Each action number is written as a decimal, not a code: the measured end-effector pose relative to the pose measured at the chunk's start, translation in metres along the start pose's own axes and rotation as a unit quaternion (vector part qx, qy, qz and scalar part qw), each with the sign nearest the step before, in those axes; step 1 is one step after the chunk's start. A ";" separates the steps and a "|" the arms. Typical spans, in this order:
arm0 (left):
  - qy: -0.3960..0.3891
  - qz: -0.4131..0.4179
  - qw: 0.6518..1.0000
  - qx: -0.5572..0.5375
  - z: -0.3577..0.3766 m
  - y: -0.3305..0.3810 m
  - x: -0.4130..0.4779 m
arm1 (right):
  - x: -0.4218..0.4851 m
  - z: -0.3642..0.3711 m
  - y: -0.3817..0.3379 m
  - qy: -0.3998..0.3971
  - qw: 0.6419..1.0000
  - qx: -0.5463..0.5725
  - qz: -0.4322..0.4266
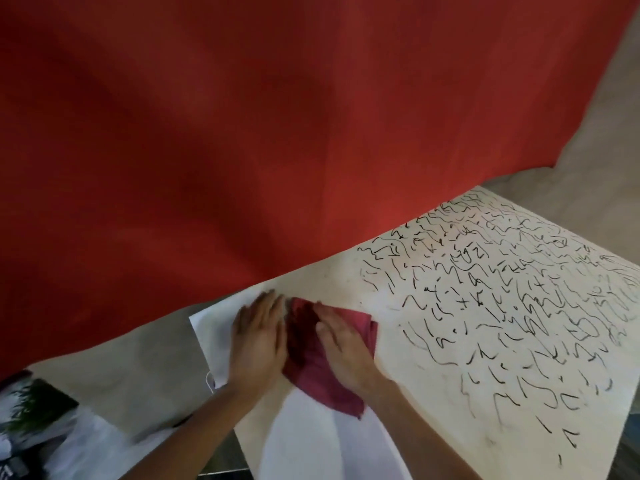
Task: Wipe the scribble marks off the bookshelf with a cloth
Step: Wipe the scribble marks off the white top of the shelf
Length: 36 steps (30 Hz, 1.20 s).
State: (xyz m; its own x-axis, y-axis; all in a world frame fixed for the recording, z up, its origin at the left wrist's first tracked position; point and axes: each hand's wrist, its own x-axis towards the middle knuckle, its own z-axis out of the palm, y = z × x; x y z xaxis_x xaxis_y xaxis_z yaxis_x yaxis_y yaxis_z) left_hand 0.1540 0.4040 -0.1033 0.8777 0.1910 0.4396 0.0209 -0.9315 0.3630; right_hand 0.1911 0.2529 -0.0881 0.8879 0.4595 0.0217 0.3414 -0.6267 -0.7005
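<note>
Two hands are lying flat on the pale top of the bookshelf (433, 403), close to the camera I am watching through, with the forearms running in from the bottom edge. On my feed the left hand (258, 336) is resting with its fingers straight and close together on a whiter patch (214, 336) at the shelf's near left corner. It is holding nothing, and its right edge is touching the cloth (311, 386). The right hand (341, 344) is pressing down on that cloth with its fingers straight and slightly spread, covering the cloth's right half. The dark red cloth is lying crumpled between and under the two hands, with one corner trailing back toward the person past the wrists. Near the right hand's right side, but apart from the cloth, the black scribble marks (502, 289) are beginning, and they are crowding the top out to its far right corner. Down to the left, grey floor (138, 368) is showing, along with a blurred dark-and-white object (34, 410) that I cannot identify. Beyond it all, a red wall (242, 133) is filling the upper view.
</note>
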 end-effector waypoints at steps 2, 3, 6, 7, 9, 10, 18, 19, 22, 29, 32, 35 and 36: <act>-0.039 0.053 0.998 -0.026 0.006 0.034 0.002 | 0.001 -0.023 0.022 0.139 0.989 0.030 0.040; -0.093 0.053 0.994 -0.013 0.009 0.052 0.005 | 0.002 -0.032 0.033 0.174 0.983 0.004 0.064; -0.260 -0.017 0.961 0.090 0.024 0.082 0.014 | 0.002 -0.045 0.059 0.129 0.979 -0.103 0.121; -0.285 -0.036 0.951 0.111 0.031 0.087 0.014 | 0.002 -0.045 0.065 0.103 0.975 -0.144 0.133; -0.284 -0.044 0.946 0.151 0.041 0.091 0.016 | 0.002 -0.042 0.072 0.066 0.965 -0.209 0.146; -0.283 -0.043 0.945 0.161 0.048 0.090 0.020 | 0.003 -0.041 0.072 0.059 0.960 -0.227 0.149; -0.280 -0.030 0.950 0.136 0.077 0.062 0.102 | 0.007 -0.035 0.074 0.033 0.950 -0.258 0.172; -0.279 -0.032 0.951 0.131 0.079 0.063 0.108 | 0.009 -0.036 0.076 0.028 0.949 -0.264 0.172; -0.283 -0.027 0.951 0.119 0.073 0.060 0.105 | 0.010 -0.040 0.075 0.025 0.948 -0.268 0.168; -0.239 -0.111 0.952 0.156 0.027 -0.012 0.051 | 0.008 -0.044 0.072 0.000 0.947 -0.268 0.178; -0.252 -0.200 0.935 0.150 0.010 -0.018 0.037 | 0.006 -0.044 0.073 0.010 0.947 -0.267 0.178; -0.239 -0.250 0.927 0.145 0.006 0.000 0.017 | 0.006 -0.042 0.073 0.020 0.949 -0.267 0.169; -0.238 -0.252 0.926 0.147 0.008 0.008 0.009 | 0.006 -0.042 0.073 0.020 0.949 -0.268 0.166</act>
State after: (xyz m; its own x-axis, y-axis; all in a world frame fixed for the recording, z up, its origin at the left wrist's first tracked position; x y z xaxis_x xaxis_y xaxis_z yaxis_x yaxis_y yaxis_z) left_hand 0.1654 0.3956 -0.1027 0.8312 0.5318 -0.1622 0.5536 -0.8184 0.1538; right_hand 0.2344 0.1837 -0.1094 0.9813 0.1630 -0.1022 0.1388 -0.9676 -0.2112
